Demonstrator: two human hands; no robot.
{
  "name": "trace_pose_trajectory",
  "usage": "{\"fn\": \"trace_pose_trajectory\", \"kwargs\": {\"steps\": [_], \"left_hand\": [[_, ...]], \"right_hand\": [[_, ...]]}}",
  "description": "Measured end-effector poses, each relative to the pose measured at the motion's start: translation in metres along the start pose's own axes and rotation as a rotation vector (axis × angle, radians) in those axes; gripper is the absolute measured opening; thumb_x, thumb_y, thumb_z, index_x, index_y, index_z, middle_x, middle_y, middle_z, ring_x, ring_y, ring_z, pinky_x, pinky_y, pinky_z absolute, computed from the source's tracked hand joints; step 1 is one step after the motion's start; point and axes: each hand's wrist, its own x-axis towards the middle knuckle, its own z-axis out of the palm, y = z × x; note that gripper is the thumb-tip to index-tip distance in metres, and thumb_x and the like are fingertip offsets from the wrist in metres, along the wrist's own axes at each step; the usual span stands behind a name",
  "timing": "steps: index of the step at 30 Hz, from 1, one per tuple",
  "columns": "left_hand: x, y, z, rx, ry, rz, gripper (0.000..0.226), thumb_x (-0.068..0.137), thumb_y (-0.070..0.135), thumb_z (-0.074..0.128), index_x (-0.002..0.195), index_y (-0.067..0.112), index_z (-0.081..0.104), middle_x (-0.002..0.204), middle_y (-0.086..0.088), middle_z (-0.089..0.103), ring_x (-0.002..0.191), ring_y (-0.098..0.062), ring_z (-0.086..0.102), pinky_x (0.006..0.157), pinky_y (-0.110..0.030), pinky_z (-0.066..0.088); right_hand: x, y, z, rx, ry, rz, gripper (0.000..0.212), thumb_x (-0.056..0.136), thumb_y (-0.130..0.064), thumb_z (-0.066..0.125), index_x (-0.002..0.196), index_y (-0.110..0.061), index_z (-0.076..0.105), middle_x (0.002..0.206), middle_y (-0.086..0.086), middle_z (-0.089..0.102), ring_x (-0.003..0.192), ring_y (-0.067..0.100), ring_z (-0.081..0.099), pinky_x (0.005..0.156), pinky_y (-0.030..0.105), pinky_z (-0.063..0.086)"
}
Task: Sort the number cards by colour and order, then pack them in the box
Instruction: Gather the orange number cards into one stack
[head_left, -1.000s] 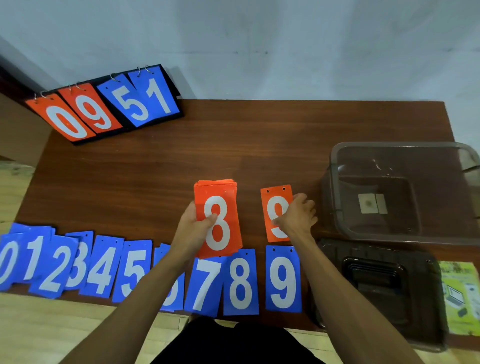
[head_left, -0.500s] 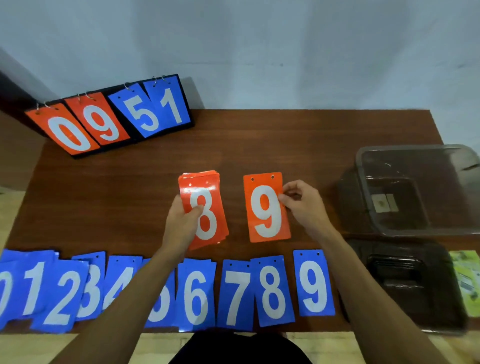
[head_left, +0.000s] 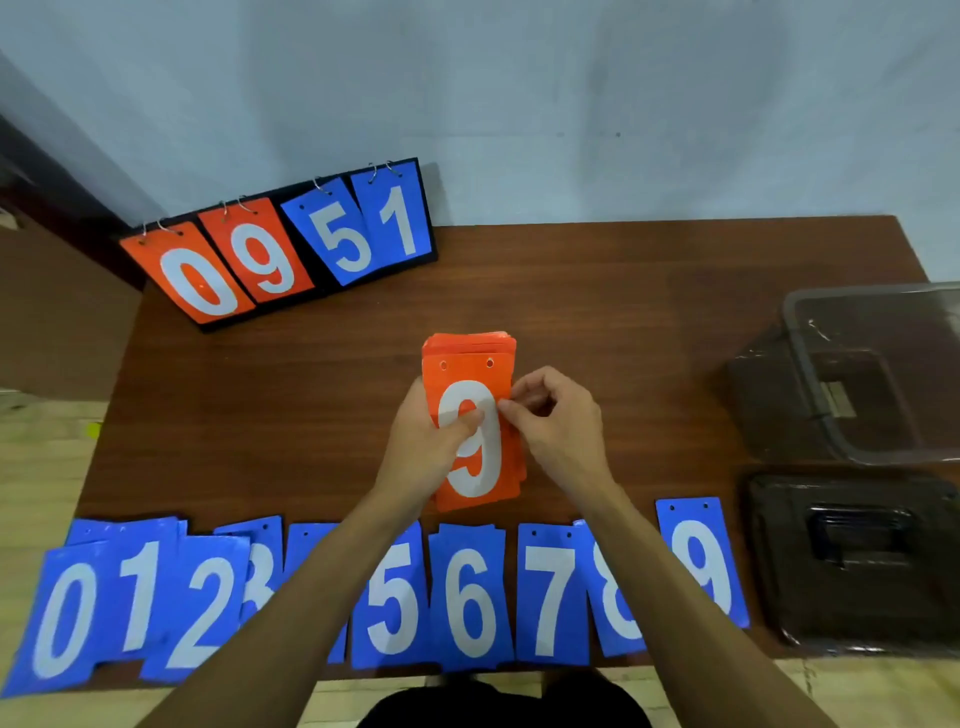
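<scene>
Against a pale wall, on the brown wooden table (head_left: 597, 291), left hand (head_left: 423, 441) gripped the orange number-card stack (head_left: 470, 426) w/ thumb across the 9, right hand (head_left: 558, 426) pinching its edge, prob. to square it for the clear plastic box (head_left: 878, 374).

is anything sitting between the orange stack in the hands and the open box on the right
Nothing visible does. Bare table lies between the orange card stack and the clear box. The dark lid lies nearer the person, off that line.

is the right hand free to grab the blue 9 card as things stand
Probably not straight away: the right hand is pinching the orange 9 card on the stack. The blue 9 card itself lies uncovered just beside that forearm.
</scene>
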Motion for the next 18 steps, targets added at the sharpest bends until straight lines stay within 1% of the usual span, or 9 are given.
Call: {"fn": "trace_pose_trajectory", "kwargs": {"steps": [2,4,7,9,10,12,14,16,18], "left_hand": [[-0.003,-0.002,0.007,-0.079,0.044,-0.034,0.047,0.083,0.032,0.068,0.125,0.030,0.046,0.110,0.007,0.063,0.094,-0.014,0.064,0.069,-0.029,0.055],[-0.003,-0.001,0.019,-0.198,0.093,-0.082,0.044,0.083,0.030,0.069,0.122,0.028,0.050,0.108,0.004,0.066,0.090,-0.016,0.066,0.066,-0.030,0.057],[0.004,0.003,0.045,-0.391,0.147,-0.144,0.035,0.084,0.026,0.068,0.117,0.027,0.056,0.102,0.003,0.070,0.083,-0.015,0.071,0.058,-0.029,0.058],[0.008,0.006,0.068,-0.499,0.160,-0.167,0.024,0.087,0.024,0.066,0.109,0.029,0.059,0.093,0.006,0.072,0.078,-0.012,0.072,0.053,-0.027,0.056],[0.009,0.007,0.080,-0.524,0.154,-0.169,0.022,0.088,0.024,0.065,0.108,0.029,0.059,0.092,0.006,0.073,0.079,-0.011,0.072,0.055,-0.027,0.057],[0.010,0.005,0.103,-0.499,0.108,-0.168,0.027,0.089,0.028,0.063,0.115,0.025,0.057,0.101,0.002,0.072,0.089,-0.015,0.071,0.068,-0.034,0.059],[0.013,0.003,0.119,-0.375,0.069,-0.147,0.037,0.089,0.034,0.061,0.124,0.023,0.052,0.113,0.000,0.067,0.103,-0.017,0.066,0.084,-0.037,0.056],[0.019,0.003,0.124,-0.198,0.155,-0.131,0.053,0.087,0.037,0.064,0.132,0.023,0.040,0.129,0.000,0.054,0.118,-0.017,0.055,0.096,-0.036,0.049],[0.028,0.003,0.123,-0.081,0.269,-0.085,0.072,0.084,0.039,0.067,0.141,0.025,0.025,0.145,0.000,0.034,0.130,-0.015,0.040,0.104,-0.033,0.039]], "right_hand": [[0.004,0.002,-0.009,0.003,-0.048,-0.004,0.021,0.080,-0.027,0.072,0.076,-0.035,0.054,0.076,-0.018,0.060,0.076,-0.014,0.056,0.058,0.001,0.042],[0.007,0.009,-0.024,0.059,-0.090,0.032,0.019,0.079,-0.032,0.073,0.086,-0.034,0.055,0.084,-0.016,0.061,0.078,-0.009,0.058,0.060,0.005,0.045],[0.004,0.028,-0.045,0.232,-0.231,0.163,0.037,0.077,-0.040,0.073,0.107,-0.030,0.053,0.101,-0.013,0.062,0.092,0.004,0.063,0.070,0.016,0.054],[-0.002,0.042,-0.054,0.305,-0.302,0.182,0.039,0.077,-0.039,0.074,0.109,-0.034,0.053,0.106,-0.013,0.064,0.095,0.007,0.065,0.073,0.021,0.057],[-0.004,0.048,-0.057,0.312,-0.281,0.169,0.036,0.078,-0.036,0.074,0.108,-0.036,0.053,0.105,-0.013,0.065,0.094,0.007,0.066,0.073,0.021,0.057],[-0.001,0.058,-0.065,0.293,-0.159,0.154,0.029,0.081,-0.032,0.071,0.104,-0.038,0.054,0.101,-0.016,0.065,0.091,0.003,0.066,0.072,0.018,0.056],[0.007,0.069,-0.076,0.216,-0.089,0.133,0.023,0.085,-0.028,0.068,0.101,-0.036,0.054,0.096,-0.018,0.063,0.089,-0.001,0.063,0.070,0.014,0.053],[0.017,0.080,-0.089,0.097,-0.098,0.090,0.019,0.088,-0.027,0.064,0.099,-0.037,0.051,0.091,-0.020,0.060,0.085,-0.004,0.060,0.064,0.009,0.047],[0.028,0.091,-0.099,-0.009,-0.127,0.052,0.019,0.090,-0.026,0.060,0.095,-0.040,0.048,0.088,-0.022,0.057,0.082,-0.004,0.058,0.062,0.009,0.042]]}}
